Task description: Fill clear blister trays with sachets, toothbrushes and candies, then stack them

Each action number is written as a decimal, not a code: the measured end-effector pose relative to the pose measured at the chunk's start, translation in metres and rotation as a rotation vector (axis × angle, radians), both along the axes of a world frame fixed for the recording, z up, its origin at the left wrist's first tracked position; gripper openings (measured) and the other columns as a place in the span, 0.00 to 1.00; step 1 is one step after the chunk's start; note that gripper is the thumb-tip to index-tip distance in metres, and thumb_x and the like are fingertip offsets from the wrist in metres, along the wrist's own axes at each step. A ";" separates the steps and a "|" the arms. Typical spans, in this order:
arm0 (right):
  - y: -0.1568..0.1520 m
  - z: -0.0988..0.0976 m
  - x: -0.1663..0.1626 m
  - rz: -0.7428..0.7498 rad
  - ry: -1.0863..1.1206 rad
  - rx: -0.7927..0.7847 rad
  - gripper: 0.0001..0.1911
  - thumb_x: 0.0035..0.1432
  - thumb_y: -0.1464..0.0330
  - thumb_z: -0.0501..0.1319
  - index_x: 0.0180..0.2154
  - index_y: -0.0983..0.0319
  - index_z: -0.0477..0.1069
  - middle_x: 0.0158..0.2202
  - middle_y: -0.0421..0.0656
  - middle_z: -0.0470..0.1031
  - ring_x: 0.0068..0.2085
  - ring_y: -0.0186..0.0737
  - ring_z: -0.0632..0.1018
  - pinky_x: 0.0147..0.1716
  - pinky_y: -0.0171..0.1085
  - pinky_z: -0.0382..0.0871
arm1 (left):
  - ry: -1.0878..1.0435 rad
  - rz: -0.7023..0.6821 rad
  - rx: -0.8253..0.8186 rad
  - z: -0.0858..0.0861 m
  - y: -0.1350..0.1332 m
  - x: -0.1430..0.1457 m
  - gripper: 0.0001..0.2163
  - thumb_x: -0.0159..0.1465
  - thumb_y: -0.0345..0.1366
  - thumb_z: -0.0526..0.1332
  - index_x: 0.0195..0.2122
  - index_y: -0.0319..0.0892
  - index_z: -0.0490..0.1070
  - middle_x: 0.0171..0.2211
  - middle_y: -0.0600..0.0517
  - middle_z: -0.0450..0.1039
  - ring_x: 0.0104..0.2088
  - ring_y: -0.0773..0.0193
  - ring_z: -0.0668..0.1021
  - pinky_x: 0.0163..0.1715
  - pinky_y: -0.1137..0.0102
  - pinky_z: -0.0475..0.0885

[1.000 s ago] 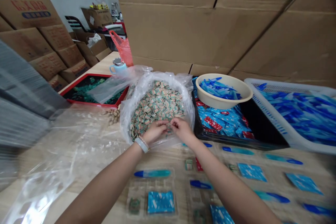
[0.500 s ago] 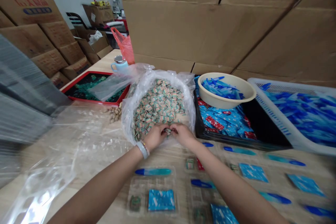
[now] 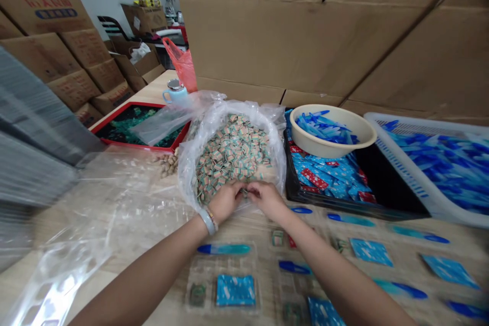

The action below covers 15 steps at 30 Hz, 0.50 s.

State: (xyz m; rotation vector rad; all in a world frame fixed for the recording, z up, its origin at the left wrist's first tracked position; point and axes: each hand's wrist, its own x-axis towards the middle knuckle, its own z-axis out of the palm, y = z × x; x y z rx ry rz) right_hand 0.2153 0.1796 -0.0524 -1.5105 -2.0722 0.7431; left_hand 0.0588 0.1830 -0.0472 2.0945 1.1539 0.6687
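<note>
A clear plastic bag [image 3: 188,163] with its rim rolled open holds a heap of small tan-and-green square pieces [image 3: 233,147]. My left hand [image 3: 226,198] and my right hand [image 3: 265,197] meet at the bag's near edge, fingers bent and pinched close together. Between the fingertips some of the small square pieces show in part; how many each hand grips I cannot make out. Below the wrists lies a clear compartment tray [image 3: 221,267] with a blue pen-shaped piece [image 3: 223,249], a blue printed packet [image 3: 235,290] and a small greenish piece in it.
Right of the bag stand a black bin [image 3: 397,193] of blue and red packets, a cream basin [image 3: 332,150] and a white basket [image 3: 424,198], both with blue pieces. Left are a red-rimmed tray [image 3: 153,148], clear plastic sheets [image 3: 126,219] and a light-blue mug [image 3: 176,96]. Cardboard boxes [image 3: 267,41] stand behind.
The view has shifted slightly. Both hands stay at the bag's near edge, fingers still together, with only small finger movements.
</note>
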 end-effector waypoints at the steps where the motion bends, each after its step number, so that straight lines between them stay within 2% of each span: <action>1: 0.000 0.000 -0.001 -0.003 0.000 0.010 0.06 0.46 0.75 0.56 0.28 0.61 0.69 0.27 0.41 0.71 0.30 0.34 0.69 0.32 0.33 0.60 | -0.011 0.006 -0.005 0.000 0.000 0.000 0.13 0.54 0.26 0.53 0.39 0.42 0.69 0.37 0.49 0.69 0.38 0.62 0.70 0.41 0.70 0.63; 7: 0.003 0.001 -0.003 0.021 0.002 0.033 0.06 0.44 0.77 0.56 0.26 0.61 0.67 0.26 0.39 0.68 0.30 0.34 0.67 0.31 0.32 0.59 | -0.029 -0.016 -0.017 0.002 -0.001 0.001 0.10 0.55 0.28 0.53 0.37 0.42 0.69 0.36 0.49 0.68 0.38 0.63 0.69 0.41 0.71 0.63; 15: 0.006 -0.003 0.001 0.009 0.097 -0.097 0.10 0.40 0.81 0.51 0.25 0.62 0.64 0.21 0.36 0.63 0.25 0.31 0.65 0.26 0.29 0.58 | 0.080 -0.041 0.023 0.001 -0.001 0.001 0.08 0.56 0.27 0.51 0.32 0.41 0.69 0.32 0.50 0.68 0.34 0.64 0.69 0.36 0.72 0.63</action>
